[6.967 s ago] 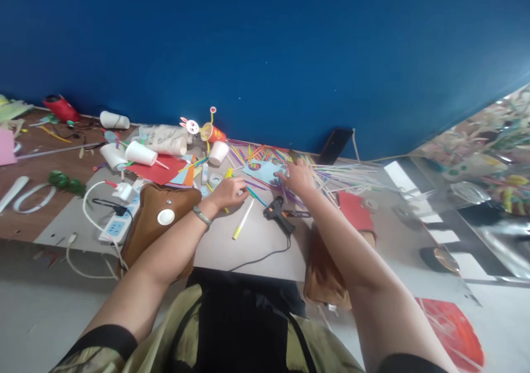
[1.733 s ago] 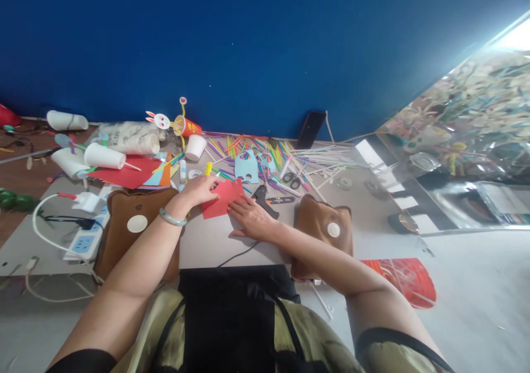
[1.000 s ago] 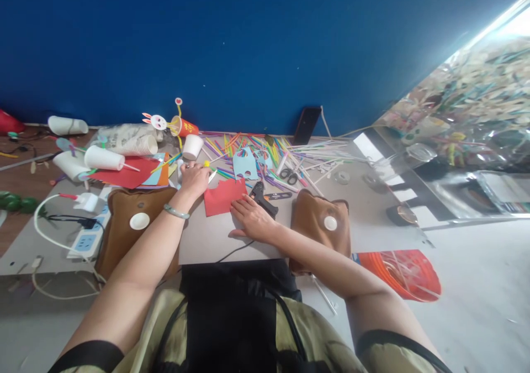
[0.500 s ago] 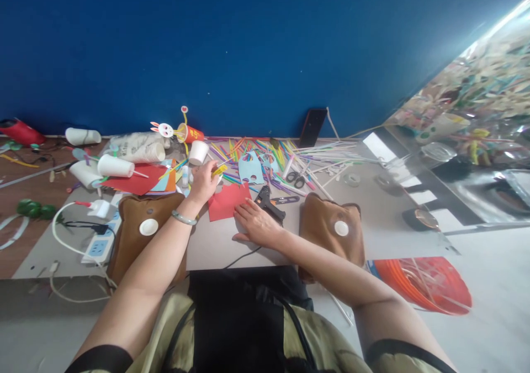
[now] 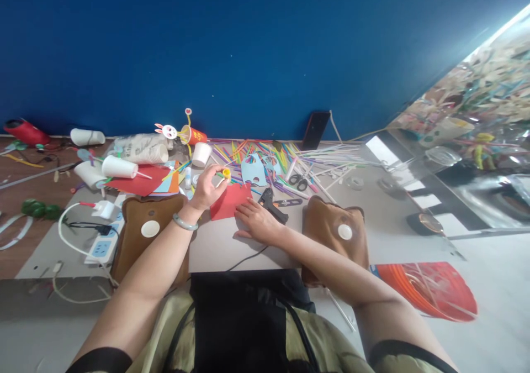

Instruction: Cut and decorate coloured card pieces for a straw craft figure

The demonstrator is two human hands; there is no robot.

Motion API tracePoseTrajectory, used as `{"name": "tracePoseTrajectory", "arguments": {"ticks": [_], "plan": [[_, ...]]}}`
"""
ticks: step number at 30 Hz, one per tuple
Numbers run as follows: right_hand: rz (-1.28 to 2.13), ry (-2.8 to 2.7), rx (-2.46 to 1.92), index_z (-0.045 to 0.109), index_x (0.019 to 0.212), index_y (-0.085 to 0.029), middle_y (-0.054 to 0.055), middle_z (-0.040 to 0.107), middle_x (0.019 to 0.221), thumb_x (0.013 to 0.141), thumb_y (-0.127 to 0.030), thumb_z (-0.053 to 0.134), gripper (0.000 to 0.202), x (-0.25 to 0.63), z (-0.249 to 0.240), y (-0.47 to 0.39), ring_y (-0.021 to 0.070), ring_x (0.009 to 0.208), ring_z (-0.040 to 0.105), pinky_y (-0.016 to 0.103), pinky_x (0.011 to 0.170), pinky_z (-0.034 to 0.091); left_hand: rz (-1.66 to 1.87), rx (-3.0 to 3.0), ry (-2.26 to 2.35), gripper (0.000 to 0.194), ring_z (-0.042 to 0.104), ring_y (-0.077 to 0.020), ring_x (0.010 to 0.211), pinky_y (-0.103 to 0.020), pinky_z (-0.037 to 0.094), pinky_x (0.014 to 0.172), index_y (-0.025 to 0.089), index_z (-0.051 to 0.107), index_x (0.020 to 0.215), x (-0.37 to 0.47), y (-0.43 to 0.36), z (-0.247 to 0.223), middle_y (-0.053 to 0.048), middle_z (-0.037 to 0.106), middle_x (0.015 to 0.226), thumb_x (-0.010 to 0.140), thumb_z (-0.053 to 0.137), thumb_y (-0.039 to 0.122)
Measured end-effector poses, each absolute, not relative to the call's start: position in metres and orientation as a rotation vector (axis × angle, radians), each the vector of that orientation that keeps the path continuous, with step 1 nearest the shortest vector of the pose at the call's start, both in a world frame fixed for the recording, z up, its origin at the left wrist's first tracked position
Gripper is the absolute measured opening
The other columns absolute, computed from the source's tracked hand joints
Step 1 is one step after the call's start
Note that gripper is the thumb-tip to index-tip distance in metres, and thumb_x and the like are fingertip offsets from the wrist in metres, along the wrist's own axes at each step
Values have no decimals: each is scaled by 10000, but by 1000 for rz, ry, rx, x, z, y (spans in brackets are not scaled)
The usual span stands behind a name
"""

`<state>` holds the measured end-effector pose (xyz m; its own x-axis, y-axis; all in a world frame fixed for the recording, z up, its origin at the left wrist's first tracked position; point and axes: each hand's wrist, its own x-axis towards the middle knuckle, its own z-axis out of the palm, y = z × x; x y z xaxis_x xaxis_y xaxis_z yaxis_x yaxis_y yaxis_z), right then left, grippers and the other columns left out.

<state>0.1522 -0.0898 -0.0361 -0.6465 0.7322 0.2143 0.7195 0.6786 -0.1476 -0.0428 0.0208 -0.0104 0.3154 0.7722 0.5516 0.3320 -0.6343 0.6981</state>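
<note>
My left hand (image 5: 208,188) is closed on a small yellow object (image 5: 226,173), held between thumb and fingers above the left edge of a red paper sheet (image 5: 228,200). My right hand (image 5: 257,221) lies flat with its fingers spread, fingertips on the lower right part of that sheet. A black glue gun (image 5: 273,205) lies just beyond my right hand, beside a dark flat tool (image 5: 290,202). Behind the sheet is a light blue cut paper (image 5: 253,169) with holes. A white paper cup (image 5: 201,155) stands beyond my left hand.
Colourful straws (image 5: 236,151) spread along the blue wall. Black-handled scissors (image 5: 298,182) lie right of centre. Brown cushions (image 5: 169,246) flank the work area. A power strip (image 5: 101,247) is at left, an upright phone (image 5: 316,130) at back, an orange bucket (image 5: 397,290) at lower right.
My left hand has turned the yellow object, so its round end now faces the camera. My right hand remains on the red paper. The whole view has shifted slightly.
</note>
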Motion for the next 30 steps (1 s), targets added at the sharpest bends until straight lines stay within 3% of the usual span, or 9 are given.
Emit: {"name": "tracePoseTrajectory", "arguments": {"ticks": [4,8,11,15,20,30], "plan": [[185,-2197,-1281,557,1305,-168,181,608,1334,941,-420,564,443,155,-26,-87,317,1274,545,546,1110,395,1202,1943,939,214,653,-195,973,-338,518,914,190,579,1002,-42,19,-10,-73,676,1013,814,633,279],[471,-1670,-1437,371,1445,-183,198,522,1417,840,-444,665,721,155,-22,-76,330,1299,516,526,1048,461,1161,1749,797,249,664,-189,928,-332,531,878,181,554,951,-39,18,-10,-75,687,966,777,668,318],[977,-1212,-1372,430,1374,-202,151,626,1250,710,-440,775,785,153,-21,-65,279,1077,645,434,871,557,1145,1589,720,297,669,-180,882,-323,539,828,181,548,934,-36,18,-11,-65,700,934,741,717,330],[1483,-805,-1151,650,1081,-190,21,675,864,647,-360,844,505,142,-15,-60,146,748,645,253,637,507,1106,1394,636,343,681,-171,856,-321,541,815,179,561,898,-32,16,-16,-42,715,915,700,794,333],[1427,-650,-977,719,852,-192,-30,646,743,629,-319,879,302,123,-5,-60,52,587,511,196,555,422,1069,1346,529,332,678,-166,869,-308,534,795,168,596,878,-27,15,-21,-43,704,961,699,831,320],[1381,-673,-992,693,784,-196,-34,614,707,629,-370,875,296,129,5,-54,63,602,502,213,561,405,994,1520,616,379,567,-116,684,-253,455,653,142,645,838,-27,12,-17,-3,619,746,663,861,399]]}}
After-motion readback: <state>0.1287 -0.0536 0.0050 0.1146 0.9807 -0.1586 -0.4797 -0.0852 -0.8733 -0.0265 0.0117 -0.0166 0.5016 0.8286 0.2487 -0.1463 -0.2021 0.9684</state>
